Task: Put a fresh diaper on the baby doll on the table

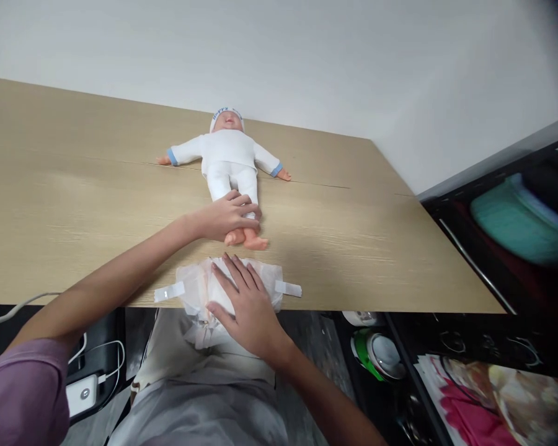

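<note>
On its back on the table lies a baby doll (pixel 229 148) in white clothes with blue cuffs and a printed white cap, arms spread wide and bare feet toward me. My left hand (pixel 230 215) is wrapped around the doll's lower legs, just above the feet. Closer to me, an unfolded white diaper (pixel 270 272) rests at the table's front edge, its side tabs spread out and its near end hanging over the edge. My right hand (pixel 244 306) presses flat on the diaper with fingers spread, covering its middle.
The wooden table (pixel 97 204) meets a white wall at the back and has a seam across it. A white cable (pixel 18 306) runs at its left edge, above a white power bank (pixel 81 396). A green-and-white container (pixel 376 354) and a dark shelf with cloth stand right.
</note>
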A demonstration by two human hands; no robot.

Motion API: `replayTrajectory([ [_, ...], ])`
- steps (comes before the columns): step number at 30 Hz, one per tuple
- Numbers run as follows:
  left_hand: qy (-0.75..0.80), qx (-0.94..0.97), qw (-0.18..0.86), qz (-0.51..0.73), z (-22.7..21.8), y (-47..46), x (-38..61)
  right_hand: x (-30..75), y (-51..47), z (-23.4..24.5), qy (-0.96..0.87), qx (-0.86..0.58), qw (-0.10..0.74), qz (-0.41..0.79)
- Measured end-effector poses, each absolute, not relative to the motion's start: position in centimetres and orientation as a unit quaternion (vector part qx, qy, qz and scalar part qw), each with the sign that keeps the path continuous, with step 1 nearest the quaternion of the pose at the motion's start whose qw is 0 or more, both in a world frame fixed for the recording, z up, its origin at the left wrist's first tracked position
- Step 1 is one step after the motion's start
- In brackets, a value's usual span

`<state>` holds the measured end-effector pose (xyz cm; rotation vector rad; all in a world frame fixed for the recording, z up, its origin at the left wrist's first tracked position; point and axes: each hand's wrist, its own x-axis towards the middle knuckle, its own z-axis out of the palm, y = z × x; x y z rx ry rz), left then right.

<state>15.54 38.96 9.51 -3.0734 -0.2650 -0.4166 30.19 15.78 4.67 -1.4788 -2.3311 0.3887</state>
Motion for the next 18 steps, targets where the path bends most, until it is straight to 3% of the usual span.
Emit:
replayTrajectory([
  [9, -0.086, -0.941, -0.239, -0.224, 18.1, 41.8, 16.2, 30.5, 21.7, 4.6, -0.844, -0.493, 0.152, 0.148],
  [18, -0.137, -0.908, -0.275, -0.285, 20.9, 43.1, 14.6, 30.4, 35.7, 3.8, -0.863, -0.472, 0.160, 0.078],
])
